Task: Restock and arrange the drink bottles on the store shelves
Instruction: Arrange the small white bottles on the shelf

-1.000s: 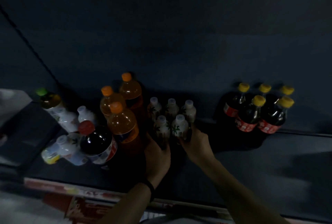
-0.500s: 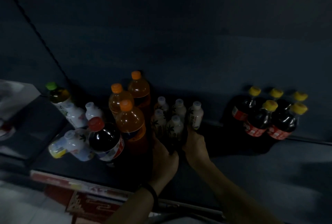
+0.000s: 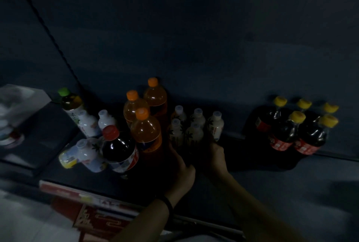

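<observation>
Nudging small white-capped bottles (image 3: pixel 194 125) leftward since second ago, now just beside orange bottles (image 3: pixel 145 131) on shelf (image 3: pixel 272 193); left hand (image 3: pixel 181 170), right hand (image 3: pixel 216 158) flank cluster base; fingers lost in dark, cannot tell grip; cluster looks nearly squared

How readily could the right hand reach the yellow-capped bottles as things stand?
Probably yes: the right hand is at the white-capped bottles; only bare shelf lies between it and the yellow-capped bottles.

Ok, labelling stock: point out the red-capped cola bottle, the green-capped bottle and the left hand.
red-capped cola bottle (image 3: pixel 118 149), head view, body.
green-capped bottle (image 3: pixel 71 103), head view, body.
left hand (image 3: pixel 182 170), head view, back.
</observation>
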`<state>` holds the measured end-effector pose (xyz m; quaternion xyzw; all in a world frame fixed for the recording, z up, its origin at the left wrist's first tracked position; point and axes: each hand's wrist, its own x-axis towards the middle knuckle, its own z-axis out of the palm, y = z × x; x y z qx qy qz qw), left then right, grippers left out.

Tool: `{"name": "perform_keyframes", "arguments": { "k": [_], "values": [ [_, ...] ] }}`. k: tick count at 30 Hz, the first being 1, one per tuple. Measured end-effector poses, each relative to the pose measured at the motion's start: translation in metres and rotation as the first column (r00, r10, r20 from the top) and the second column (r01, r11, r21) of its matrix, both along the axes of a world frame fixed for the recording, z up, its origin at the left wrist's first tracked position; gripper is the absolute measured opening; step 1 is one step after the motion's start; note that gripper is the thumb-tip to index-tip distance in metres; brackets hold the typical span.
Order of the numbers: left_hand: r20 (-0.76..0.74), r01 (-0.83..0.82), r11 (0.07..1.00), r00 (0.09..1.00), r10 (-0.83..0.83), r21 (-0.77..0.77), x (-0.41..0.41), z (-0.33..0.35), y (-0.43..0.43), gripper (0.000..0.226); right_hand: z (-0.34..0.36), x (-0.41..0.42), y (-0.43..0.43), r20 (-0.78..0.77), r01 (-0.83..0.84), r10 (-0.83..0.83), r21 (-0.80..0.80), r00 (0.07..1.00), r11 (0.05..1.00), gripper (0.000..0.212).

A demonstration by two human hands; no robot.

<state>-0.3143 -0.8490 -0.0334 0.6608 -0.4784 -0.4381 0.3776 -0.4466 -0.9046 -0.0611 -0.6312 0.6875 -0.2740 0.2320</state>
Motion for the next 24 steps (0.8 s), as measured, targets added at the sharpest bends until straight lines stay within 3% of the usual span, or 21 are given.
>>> {"name": "perform_keyframes", "arguments": {
  "k": [2, 6, 9, 11, 16, 20, 24],
  "values": [
    [-0.014, -0.028, 1.000, 1.000, 0.028, -0.011, 0.002, 0.000, 0.002, 0.108, 0.008, 0.003, 0.004, -0.098, 0.013, -0.012, 0.010, 0.995, 1.000, 0.017],
    [0.049, -0.012, 1.000, 0.999, 0.013, -0.022, 0.008, -0.002, 0.009, 0.098, 0.036, 0.004, 0.027, -0.068, -0.010, 0.008, -0.020, 0.998, 1.000, 0.020],
    [0.017, 0.137, 0.983, 0.990, -0.140, 0.126, 0.020, 0.039, 0.035, 0.081, 0.042, -0.007, 0.045, -0.067, -0.034, 0.028, -0.090, 0.997, 0.995, 0.028],
    [0.072, 0.207, 0.947, 0.970, -0.231, 0.245, 0.031, 0.051, 0.049, 0.055, 0.044, -0.011, 0.055, -0.057, -0.069, 0.069, -0.003, 0.996, 0.998, 0.013],
    [0.132, 0.214, 0.887, 0.948, -0.290, 0.409, 0.080, 0.064, 0.090, 0.027, 0.073, 0.006, 0.085, 0.107, -0.277, 0.271, 0.051, 0.957, 0.959, 0.005],
    [0.235, 0.066, 0.921, 0.957, -0.168, 0.385, 0.134, 0.069, 0.122, 0.019, 0.087, 0.049, 0.104, 0.161, -0.456, 0.430, 0.193, 0.888, 0.869, 0.005],
    [0.324, -0.130, 0.955, 0.945, 0.038, 0.265, 0.200, 0.066, 0.129, 0.016, 0.102, 0.104, 0.120, 0.245, -0.520, 0.464, 0.276, 0.851, 0.808, 0.004]
  ]
}}
